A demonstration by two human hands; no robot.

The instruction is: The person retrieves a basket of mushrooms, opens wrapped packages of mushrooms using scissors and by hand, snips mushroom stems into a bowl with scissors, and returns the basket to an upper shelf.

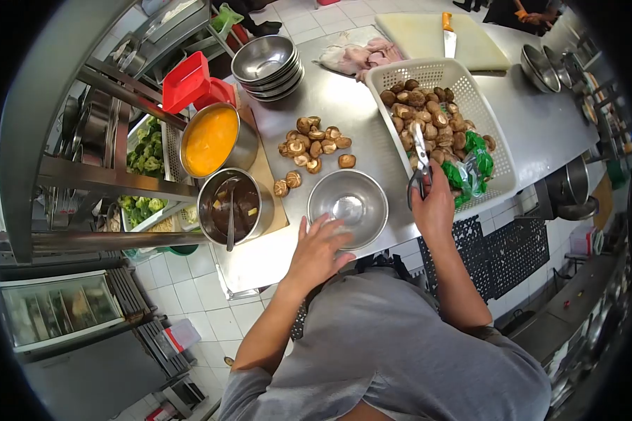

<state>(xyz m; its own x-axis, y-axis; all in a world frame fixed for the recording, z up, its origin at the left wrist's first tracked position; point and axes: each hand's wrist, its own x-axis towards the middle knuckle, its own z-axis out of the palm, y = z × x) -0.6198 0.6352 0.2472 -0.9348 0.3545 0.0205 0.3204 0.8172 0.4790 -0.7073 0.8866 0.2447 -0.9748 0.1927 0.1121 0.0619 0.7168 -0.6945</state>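
Note:
My right hand (434, 195) grips a pair of scissors (420, 158) by the black handles, blades pointing away over the edge of a white plastic basket (497, 116). Brown mushrooms (428, 116) fill much of that basket, with a green and clear plastic bag (474, 172) among them. My left hand (321, 247) has its fingers spread over the near left rim of a metal bowl (358, 200); nothing is in its grasp, and whether it touches the rim I cannot tell. Beyond the bowl, a loose pile of mushrooms (314, 144) lies on the steel table.
To the left stand a pot of orange liquid (212, 140) and a pot of dark sauce (242, 210) with a spoon. Stacked metal bowls (265, 59), raw meat (372, 56) and a cutting board (428, 35) with a knife (449, 35) sit farther back. A metal rack (119, 172) borders the left side.

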